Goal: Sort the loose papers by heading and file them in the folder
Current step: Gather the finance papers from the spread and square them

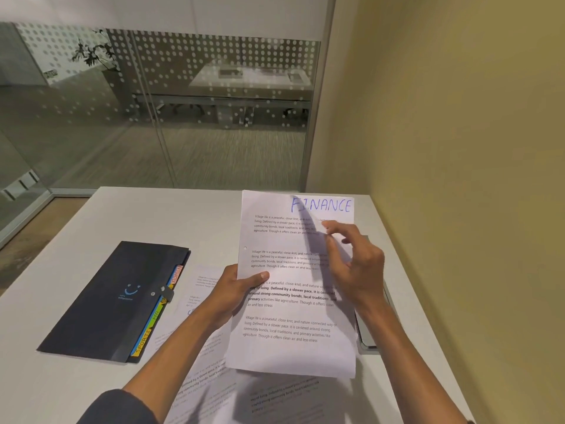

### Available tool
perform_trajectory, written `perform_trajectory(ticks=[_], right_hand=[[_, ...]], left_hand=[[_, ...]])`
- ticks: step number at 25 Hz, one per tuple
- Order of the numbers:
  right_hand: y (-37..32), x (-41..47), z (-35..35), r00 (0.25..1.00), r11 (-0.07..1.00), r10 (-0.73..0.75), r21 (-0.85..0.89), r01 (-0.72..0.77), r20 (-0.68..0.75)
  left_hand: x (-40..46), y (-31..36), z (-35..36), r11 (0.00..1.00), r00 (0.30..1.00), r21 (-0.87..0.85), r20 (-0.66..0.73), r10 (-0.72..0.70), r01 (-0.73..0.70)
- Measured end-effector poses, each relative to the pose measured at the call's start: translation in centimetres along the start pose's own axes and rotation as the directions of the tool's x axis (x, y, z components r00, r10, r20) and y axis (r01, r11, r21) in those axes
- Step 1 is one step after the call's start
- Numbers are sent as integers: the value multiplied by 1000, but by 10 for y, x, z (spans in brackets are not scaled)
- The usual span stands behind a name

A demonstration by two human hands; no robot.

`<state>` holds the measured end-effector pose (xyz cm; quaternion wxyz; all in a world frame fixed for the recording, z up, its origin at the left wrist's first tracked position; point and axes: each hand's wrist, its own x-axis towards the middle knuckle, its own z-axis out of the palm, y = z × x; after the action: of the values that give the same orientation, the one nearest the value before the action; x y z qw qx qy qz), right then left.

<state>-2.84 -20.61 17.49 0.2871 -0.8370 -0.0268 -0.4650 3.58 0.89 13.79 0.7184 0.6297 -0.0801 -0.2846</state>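
Left hand pinches the FINANCE sheet above the tabletop — right hand loose-fingered against it; one-sided grip risks it sagging, slipping among loose papers beside the closed folder.

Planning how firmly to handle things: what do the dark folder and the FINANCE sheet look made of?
Dark folder: probably matte plastic, judging by its flat, stiff cover and snap clasp, though coated card is possible. FINANCE sheet: thin white printer paper; it curls and bends in the left hand.
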Motion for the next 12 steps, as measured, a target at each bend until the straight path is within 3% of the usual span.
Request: perform_trajectory(ticks=[3,5,7,9,10,12], right_hand=[[-24,-7,-4,987,974,31,216,-65,160],[-34,1,-8,959,901,203,345,-262,199],[-33,19,-7,855,732,489,451,-510,174],[-27,33,-8,712,494,664,581,-646,227],[-23,35,-9,686,474,692,574,-667,226],[-17,29,-9,751,676,649,364,-641,118]], left_hand=[[0,0,-3,1000,1000,7,-5,1,-1],[-1,-1,-4,1000,1000,21,3,9,-9],[-2,-3,-4,999,1000,33,19,16,-16],[-3,-4,-3,999,999,50,32,19,-20],[-4,-4,-3,998,999,61,38,22,-25],[-4,-4,-3,997,999,73,39,30,-33]])
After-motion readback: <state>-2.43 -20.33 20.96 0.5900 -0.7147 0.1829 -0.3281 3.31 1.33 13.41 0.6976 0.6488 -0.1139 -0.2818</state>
